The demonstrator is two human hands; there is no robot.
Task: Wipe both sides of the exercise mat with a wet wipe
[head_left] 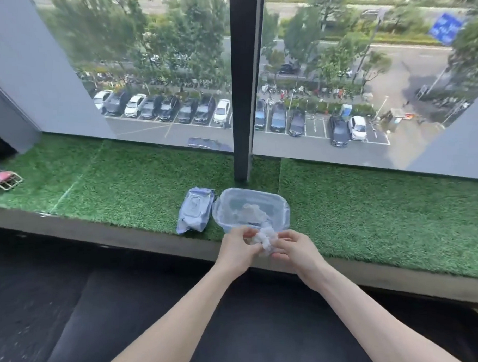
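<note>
The left hand (238,244) and right hand (294,246) both pinch one crumpled wet wipe (263,241) between them, likely to unfold it, at the near rim of a clear tub (283,206). A wipe pack (195,213) lies beside it on the turf ledge (124,184). What seems to be the dark exercise mat (237,329) lies under the forearms.

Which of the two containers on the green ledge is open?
The clear plastic tub, lidless with a crumpled wipe inside; the blue wipe pack left of it has its flap shut.

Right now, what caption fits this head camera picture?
Left hand and right hand hold a crumpled wet wipe by a clear tub on green turf.
</note>
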